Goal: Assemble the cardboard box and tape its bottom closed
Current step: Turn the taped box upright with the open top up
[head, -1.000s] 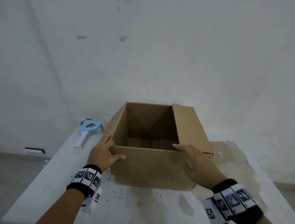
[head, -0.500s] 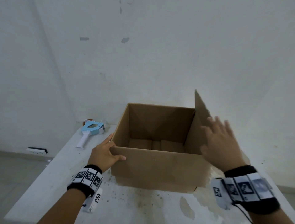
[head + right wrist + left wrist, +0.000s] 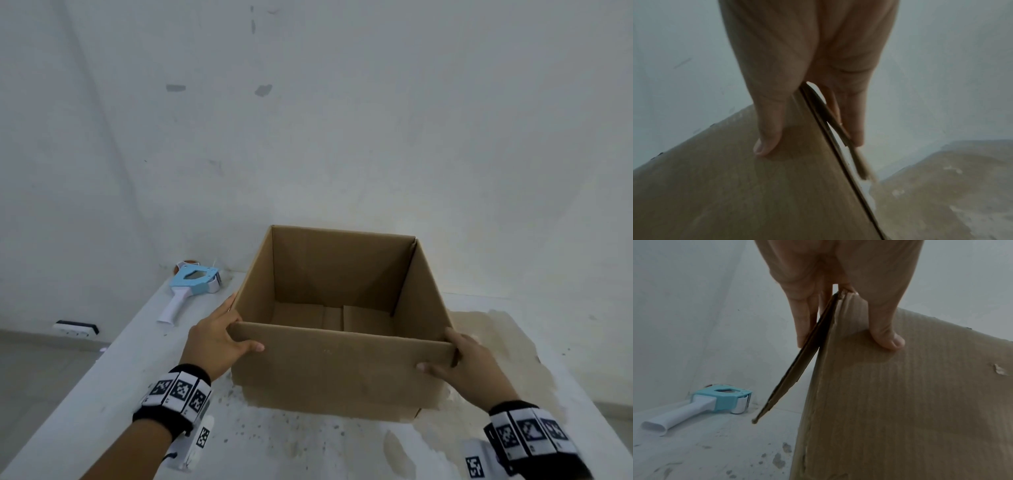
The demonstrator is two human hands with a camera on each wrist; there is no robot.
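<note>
A brown cardboard box point(image 3: 342, 373) stands on the white table point(image 3: 308, 445), its opening upward; folded flaps show at its inside bottom. My left hand point(image 3: 239, 329) pinches the near left corner, thumb on the front panel and fingers along the left side flap point(image 3: 797, 369). At the near right corner my right hand point(image 3: 445, 353) does the same: its thumb point(image 3: 766, 142) presses the front panel point(image 3: 735, 194) and its fingers lie against the side flap. A blue and white tape dispenser point(image 3: 193, 286) lies at the table's far left, apart from both hands.
White walls close in behind and to the left of the table. A brown stained patch point(image 3: 496, 342) covers the tabletop right of the box. A wall socket point(image 3: 77, 329) sits low on the left. The table's left edge runs just past my left wrist.
The right flap swung from over the opening, through upright, down outside the box. My right hand followed it and now pinches the near right corner. My left hand stayed put.
</note>
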